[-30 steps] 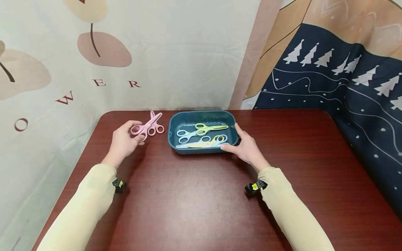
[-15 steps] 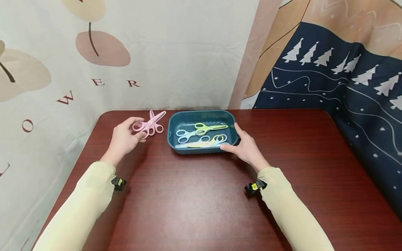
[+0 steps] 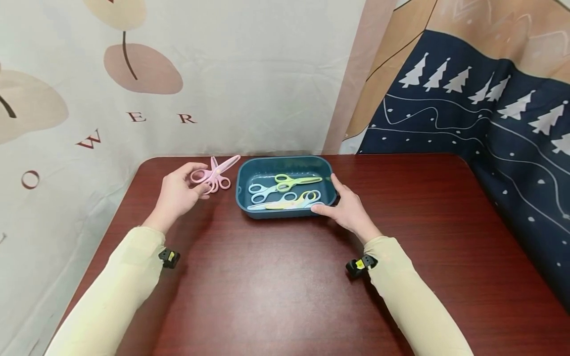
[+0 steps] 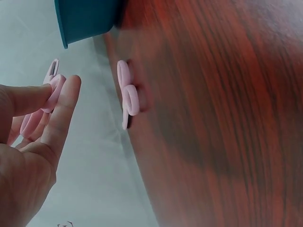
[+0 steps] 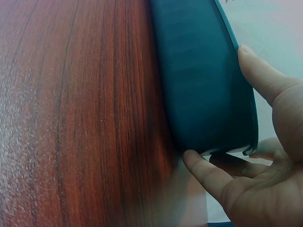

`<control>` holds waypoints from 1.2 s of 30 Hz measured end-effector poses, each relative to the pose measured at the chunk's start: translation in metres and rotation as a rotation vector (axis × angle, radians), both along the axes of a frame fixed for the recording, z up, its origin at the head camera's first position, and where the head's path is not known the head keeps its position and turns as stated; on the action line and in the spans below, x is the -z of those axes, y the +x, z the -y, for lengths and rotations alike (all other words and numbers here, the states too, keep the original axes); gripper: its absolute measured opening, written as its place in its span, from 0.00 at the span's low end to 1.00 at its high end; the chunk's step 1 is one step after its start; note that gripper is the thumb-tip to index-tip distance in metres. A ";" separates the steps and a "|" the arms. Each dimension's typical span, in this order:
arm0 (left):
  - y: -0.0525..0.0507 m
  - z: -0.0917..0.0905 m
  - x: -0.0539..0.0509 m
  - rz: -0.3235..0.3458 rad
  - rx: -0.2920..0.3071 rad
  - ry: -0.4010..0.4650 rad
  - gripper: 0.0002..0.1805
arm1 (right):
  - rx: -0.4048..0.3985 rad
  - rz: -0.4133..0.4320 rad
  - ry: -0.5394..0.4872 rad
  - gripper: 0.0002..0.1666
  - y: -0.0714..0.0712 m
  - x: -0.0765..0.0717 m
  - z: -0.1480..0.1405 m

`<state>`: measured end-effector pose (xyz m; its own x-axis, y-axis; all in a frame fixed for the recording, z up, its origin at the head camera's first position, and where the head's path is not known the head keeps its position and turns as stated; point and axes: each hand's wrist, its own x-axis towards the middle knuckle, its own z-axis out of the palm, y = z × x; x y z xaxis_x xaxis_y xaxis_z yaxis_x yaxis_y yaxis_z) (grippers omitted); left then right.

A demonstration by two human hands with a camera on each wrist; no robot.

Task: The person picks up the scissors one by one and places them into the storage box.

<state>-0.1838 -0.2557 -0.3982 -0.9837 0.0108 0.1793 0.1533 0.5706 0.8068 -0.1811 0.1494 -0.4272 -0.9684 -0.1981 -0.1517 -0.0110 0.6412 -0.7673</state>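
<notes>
In the head view my left hand [image 3: 175, 198] pinches a pair of pink scissors [image 3: 218, 171] by a finger loop, above the table and left of the bin. The left wrist view has this loop [image 4: 56, 93] between thumb and fingers. A second pair of pink scissors [image 3: 225, 183] lies on the table behind, partly covered. My right hand [image 3: 349, 207] holds the right end of a teal plastic bin [image 3: 285, 214], thumb on the front rim, fingers against the end wall. Inside lie lime-green scissors [image 3: 303, 181], light-blue scissors [image 3: 263, 192] and overlapping blue and yellow ones.
The reddish-brown wooden table [image 3: 267, 282] reaches back to a pale printed curtain [image 3: 249, 74]. A dark blue cloth with white trees [image 3: 445, 109] hangs at the right. Each wrist wears a small black camera [image 3: 169, 258].
My left hand has moved slightly right and away from me with the pink scissors, whose blades now point more towards the bin. The right hand and the bin have stayed put.
</notes>
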 end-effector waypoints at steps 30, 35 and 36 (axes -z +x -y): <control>-0.008 -0.023 -0.017 0.059 0.116 0.039 0.25 | -0.011 -0.003 0.006 0.66 -0.001 0.001 -0.001; -0.009 -0.027 -0.019 0.087 0.151 0.063 0.25 | -0.010 -0.003 0.004 0.66 -0.001 0.002 -0.001; -0.009 -0.028 -0.020 0.094 0.158 0.068 0.25 | -0.009 -0.002 0.002 0.66 -0.001 0.002 -0.001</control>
<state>-0.1929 -0.2280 -0.3786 -0.9832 0.1574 0.0927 0.1591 0.4891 0.8576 -0.1819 0.1504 -0.4288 -0.9668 -0.2065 -0.1506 -0.0181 0.6428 -0.7658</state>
